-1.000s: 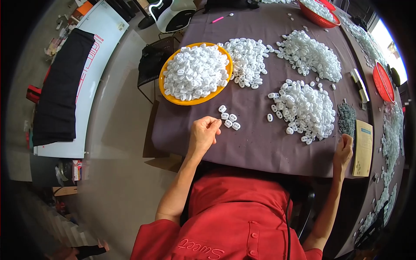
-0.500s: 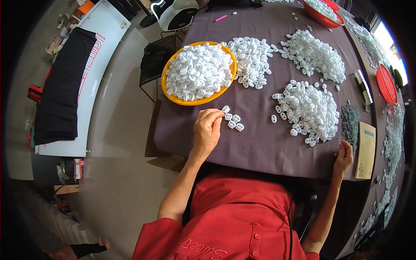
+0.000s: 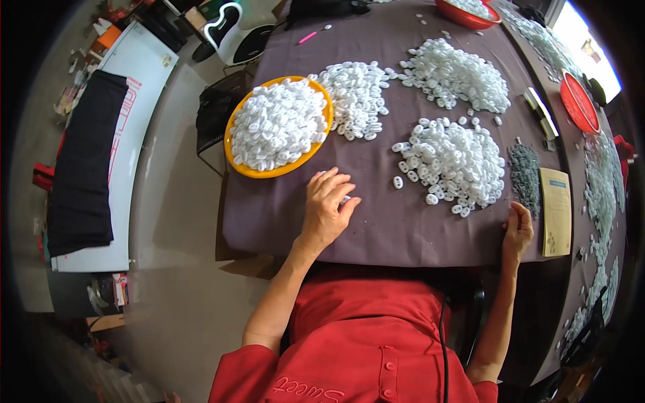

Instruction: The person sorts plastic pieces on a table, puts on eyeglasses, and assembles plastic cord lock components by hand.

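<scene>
My left hand point(image 3: 328, 209) is cupped over a few small white oval plastic pieces point(image 3: 345, 199) on the dark tablecloth, fingers curled and thumb bent in. A bit of white shows between thumb and forefinger; the rest is hidden under the palm. Just beyond it stands a yellow plate point(image 3: 263, 173) heaped with the same two-holed ovals. At the table's front right edge rests my right hand point(image 3: 517, 232), its fingers curled together; whether anything is in them cannot be seen. It lies beside a pile of small grey pieces point(image 3: 525, 176).
Loose white piles lie at the right point(image 3: 453, 161), the far right point(image 3: 460, 74) and behind the plate point(image 3: 356, 101). A yellow booklet point(image 3: 556, 213) is near my right hand. Red baskets point(image 3: 579, 104) and more pieces are farther right. A pink-handled tool point(image 3: 308, 38) lies at the back.
My left hand has gone from a fingertip pinch beside the small group of white pieces to covering them. My right hand stays at the table edge. The whole view has shifted slightly.
</scene>
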`<state>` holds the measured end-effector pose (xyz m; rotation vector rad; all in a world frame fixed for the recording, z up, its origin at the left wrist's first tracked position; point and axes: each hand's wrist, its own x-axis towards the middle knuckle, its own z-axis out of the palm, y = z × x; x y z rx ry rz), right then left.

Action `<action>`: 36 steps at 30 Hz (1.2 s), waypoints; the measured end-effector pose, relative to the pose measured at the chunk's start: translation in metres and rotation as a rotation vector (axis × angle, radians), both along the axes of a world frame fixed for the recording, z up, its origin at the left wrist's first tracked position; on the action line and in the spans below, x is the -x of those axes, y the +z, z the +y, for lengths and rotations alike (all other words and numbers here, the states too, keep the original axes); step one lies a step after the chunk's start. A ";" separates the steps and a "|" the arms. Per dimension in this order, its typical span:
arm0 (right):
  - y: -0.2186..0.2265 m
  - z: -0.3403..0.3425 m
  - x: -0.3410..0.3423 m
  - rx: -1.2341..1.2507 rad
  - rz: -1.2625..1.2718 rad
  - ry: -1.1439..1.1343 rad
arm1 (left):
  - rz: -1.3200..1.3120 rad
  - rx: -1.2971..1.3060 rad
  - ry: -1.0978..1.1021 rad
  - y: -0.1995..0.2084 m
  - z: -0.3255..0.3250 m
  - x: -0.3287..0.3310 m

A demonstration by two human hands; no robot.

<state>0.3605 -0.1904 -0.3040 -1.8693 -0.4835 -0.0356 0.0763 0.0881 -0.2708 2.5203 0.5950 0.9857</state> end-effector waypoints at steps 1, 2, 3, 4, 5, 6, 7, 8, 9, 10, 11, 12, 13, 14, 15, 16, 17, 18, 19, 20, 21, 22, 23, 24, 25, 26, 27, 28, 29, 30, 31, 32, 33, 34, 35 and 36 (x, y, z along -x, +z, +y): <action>0.001 -0.001 -0.001 -0.001 -0.007 -0.017 | -0.007 -0.001 -0.017 -0.003 0.000 0.000; 0.000 -0.002 0.001 -0.002 0.012 0.004 | 0.008 -0.015 0.004 -0.007 0.001 0.002; 0.002 -0.002 0.003 -0.004 0.029 0.025 | 0.022 -0.029 0.024 -0.008 0.002 0.006; 0.006 0.001 0.005 -0.016 0.007 0.020 | 0.036 -0.034 0.030 -0.007 0.004 0.010; 0.009 0.004 0.007 -0.019 0.006 0.005 | 0.041 -0.027 0.039 -0.006 0.006 0.014; 0.011 0.006 0.009 -0.008 -0.010 0.003 | 0.056 -0.050 0.049 -0.004 0.005 0.015; 0.011 0.005 0.008 0.002 -0.025 0.001 | 0.071 -0.073 0.058 -0.002 0.005 0.013; 0.010 0.004 0.006 -0.028 -0.014 0.015 | 0.070 -0.075 0.046 0.004 0.002 0.008; 0.011 0.003 0.006 -0.028 -0.015 0.002 | 0.044 -0.038 0.013 0.011 -0.002 -0.001; 0.013 0.004 0.008 -0.028 -0.004 -0.001 | 0.018 0.000 -0.021 0.015 -0.007 -0.012; 0.015 0.006 0.009 -0.032 0.006 0.006 | -0.039 0.028 -0.088 0.016 -0.010 -0.024; 0.012 0.005 0.008 -0.052 0.011 0.013 | -0.032 0.026 -0.123 0.020 -0.018 -0.038; 0.014 0.005 0.008 -0.053 0.007 0.003 | -0.025 0.025 -0.157 0.022 -0.026 -0.053; 0.015 0.006 0.010 -0.055 0.025 0.011 | -0.043 0.039 -0.195 0.019 -0.031 -0.066; 0.016 0.006 0.010 -0.057 0.041 0.017 | -0.061 0.054 -0.235 0.015 -0.036 -0.079; 0.014 0.006 0.009 -0.056 0.036 0.023 | -0.066 0.071 -0.260 0.012 -0.041 -0.090; 0.014 0.005 0.009 -0.057 0.031 0.015 | -0.057 0.071 -0.264 0.009 -0.045 -0.102; 0.014 0.005 0.010 -0.052 0.010 0.016 | -0.033 0.101 -0.255 0.006 -0.048 -0.111; 0.014 0.005 0.010 -0.047 -0.011 0.019 | -0.008 0.131 -0.246 0.003 -0.049 -0.117; 0.013 0.005 0.010 -0.048 -0.012 0.012 | -0.008 0.130 -0.253 0.001 -0.051 -0.120; 0.012 0.005 0.009 -0.051 -0.016 0.017 | 0.044 0.146 -0.234 -0.001 -0.053 -0.122; 0.011 0.005 0.009 -0.054 -0.019 0.023 | 0.096 0.161 -0.213 -0.003 -0.055 -0.123; 0.013 0.006 0.010 -0.053 -0.015 0.015 | 0.101 0.162 -0.222 -0.003 -0.057 -0.122; 0.017 0.007 0.012 -0.038 -0.029 0.013 | 0.084 0.184 -0.220 -0.003 -0.059 -0.120; 0.019 0.008 0.013 -0.023 -0.042 0.012 | 0.067 0.207 -0.217 -0.003 -0.059 -0.119; 0.020 0.008 0.012 -0.022 -0.039 0.006 | 0.071 0.208 -0.222 -0.004 -0.059 -0.117; 0.020 0.008 0.011 -0.026 -0.044 0.015 | 0.053 0.180 -0.180 -0.007 -0.058 -0.115; 0.020 0.008 0.011 -0.031 -0.050 0.024 | 0.034 0.152 -0.137 -0.008 -0.057 -0.114; 0.021 0.008 0.011 -0.030 -0.048 0.023 | 0.036 0.153 -0.138 -0.006 -0.055 -0.113; 0.021 0.008 0.011 -0.021 -0.051 0.019 | 0.079 0.081 -0.109 -0.003 -0.052 -0.114; 0.022 0.007 0.011 -0.011 -0.054 0.015 | 0.121 0.010 -0.080 -0.002 -0.051 -0.115; 0.021 0.007 0.011 -0.012 -0.055 0.016 | 0.151 0.010 -0.076 -0.003 -0.049 -0.116; 0.021 0.007 0.011 -0.025 -0.056 0.021 | 0.149 0.010 -0.075 -0.004 -0.049 -0.118; 0.021 0.008 0.011 -0.038 -0.057 0.027 | 0.159 -0.009 -0.071 -0.005 -0.049 -0.120; 0.021 0.008 0.011 -0.036 -0.057 0.027 | 0.170 -0.027 -0.068 -0.005 -0.050 -0.120; 0.021 0.009 0.011 -0.032 -0.057 0.027 | 0.169 -0.025 -0.068 -0.005 -0.051 -0.122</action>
